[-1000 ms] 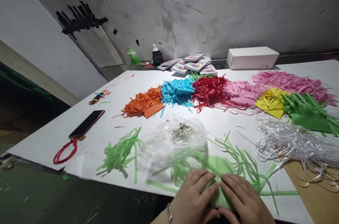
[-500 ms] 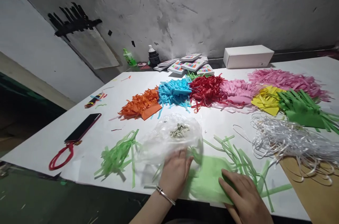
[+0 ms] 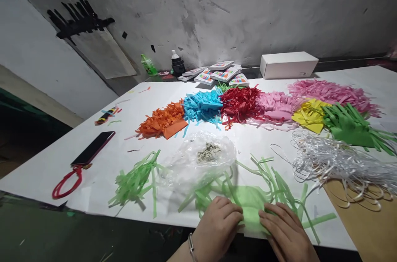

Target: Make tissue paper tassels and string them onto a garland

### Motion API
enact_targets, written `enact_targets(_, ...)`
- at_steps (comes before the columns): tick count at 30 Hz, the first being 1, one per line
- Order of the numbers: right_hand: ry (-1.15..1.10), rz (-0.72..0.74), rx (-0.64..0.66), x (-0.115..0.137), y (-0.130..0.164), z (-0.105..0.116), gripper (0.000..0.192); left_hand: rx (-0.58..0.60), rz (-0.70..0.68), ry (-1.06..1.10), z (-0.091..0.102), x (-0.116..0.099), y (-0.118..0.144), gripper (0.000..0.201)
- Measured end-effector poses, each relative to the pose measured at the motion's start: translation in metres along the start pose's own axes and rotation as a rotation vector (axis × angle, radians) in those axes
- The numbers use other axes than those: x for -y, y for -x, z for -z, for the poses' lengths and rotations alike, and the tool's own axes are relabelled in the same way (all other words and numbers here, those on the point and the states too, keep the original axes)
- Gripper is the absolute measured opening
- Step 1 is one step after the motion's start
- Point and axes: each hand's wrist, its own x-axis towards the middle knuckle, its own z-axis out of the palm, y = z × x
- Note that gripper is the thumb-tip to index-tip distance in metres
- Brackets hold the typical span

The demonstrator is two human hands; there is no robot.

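Observation:
A light green sheet of tissue paper (image 3: 252,198) with fringed strips at both ends lies at the table's near edge. My left hand (image 3: 218,225) is closed on the sheet's left near side, fingers curled and thumb under the edge. Opposite it, my right hand (image 3: 283,227) pinches the right near side, its fingers bent over the paper. Just beyond the sheet sits a crumpled clear plastic bag (image 3: 186,158) with small twisted pale pieces inside; it partly covers the left strips. Left of the bag is a bunched light green tassel (image 3: 133,181).
Fringed bundles stretch across the table: orange (image 3: 161,119), blue (image 3: 203,107), red (image 3: 240,105), pink, yellow and dark green. White string (image 3: 335,163) lies tangled over brown card (image 3: 356,225) at right. A phone (image 3: 93,148) rests at left; a white box (image 3: 288,65) stands behind.
My left hand has moved from the plastic bag back toward me, onto the green tissue paper's near edge. More green strips show at left. My right hand's fingers have curled onto the edge.

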Motion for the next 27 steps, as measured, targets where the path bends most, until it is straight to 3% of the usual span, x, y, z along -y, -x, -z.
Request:
enact_targets(3, -0.051, -0.198, -0.05, 0.006, -0.007, -0.006, 0.014, 0.052, 0.178, -0.049, 0.009, 0.008, -0.01, 0.016)
enact_targets(6, -0.043, -0.333, -0.146, 0.01, -0.017, -0.015, 0.012, 0.069, 0.438, -0.234, 0.023, 0.022, -0.02, 0.038)
enact_targets(8, -0.02, -0.382, -0.193, 0.01, -0.021, -0.021, 0.015, 0.038, 0.535, -0.301, 0.031, 0.029, -0.023, 0.047)
enact_targets(11, 0.002, -0.412, -0.201, 0.008, -0.021, -0.027, 0.015, -0.013, 0.393, -0.208, 0.033, 0.025, -0.021, 0.046)
enact_targets(14, 0.027, -0.434, -0.182, 0.006, -0.018, -0.03, 0.013, 0.012, 0.245, -0.053, 0.018, 0.014, -0.017, 0.038)
enact_targets(19, 0.106, -0.479, -0.125, 0.003, -0.017, -0.03, 0.019, -0.023, 0.356, -0.012, -0.006, 0.012, -0.02, 0.03)
enact_targets(27, 0.276, -0.577, -0.049, 0.004, -0.036, -0.029, 0.028, 0.037, 0.498, -0.134, -0.005, 0.012, -0.034, 0.021)
